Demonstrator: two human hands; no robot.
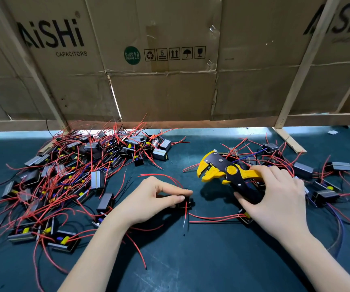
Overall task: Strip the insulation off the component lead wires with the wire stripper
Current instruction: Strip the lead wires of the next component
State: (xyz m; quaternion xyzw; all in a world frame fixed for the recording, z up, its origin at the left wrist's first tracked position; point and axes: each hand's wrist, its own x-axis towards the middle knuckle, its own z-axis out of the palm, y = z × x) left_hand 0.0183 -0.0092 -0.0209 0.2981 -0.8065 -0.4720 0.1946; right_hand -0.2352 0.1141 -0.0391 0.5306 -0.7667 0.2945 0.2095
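Note:
My left hand (148, 199) pinches a small black component (185, 204) between thumb and forefinger on the dark green mat. Red lead wires (161, 177) arch up from it, and another red wire (185, 217) hangs down toward me. My right hand (275, 197) grips the handles of a yellow and black wire stripper (224, 170), whose jaws gape open and point left, a short way to the right of the component. Under my right hand lies another component (244, 216) with red wires (212, 218) running left.
A big tangled pile of components with red wires (75, 175) covers the left of the mat (191, 260). A smaller group of components (317, 180) lies at the right. A cardboard wall (169, 81) on wooden struts (285, 133) closes off the back.

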